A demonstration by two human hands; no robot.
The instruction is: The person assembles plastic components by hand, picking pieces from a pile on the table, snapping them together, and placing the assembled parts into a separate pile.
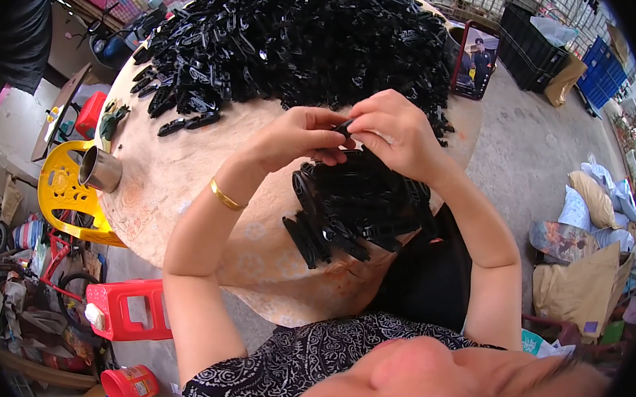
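A small glossy black plastic piece [343, 129] is pinched between my two hands above the table, its full shape hidden by the fingers. My left hand [301, 136], below a gold bangle, closes on its left end. From the other side, my right hand [395, 133] grips it with thumb and fingertips. Just below the hands, a nearer group of long black plastic pieces [364, 202] lies close to the table's front edge. A large heap of similar black pieces [297, 45] covers the far part of the round, cloth-covered table [205, 163].
On the table's left edge a metal cup [101, 170] leans over beside a yellow chair [67, 182]. A phone [474, 60] stands upright at the right rim. A red stool [101, 312] and red bucket [130, 389] are at left; bags [579, 281] lie at right.
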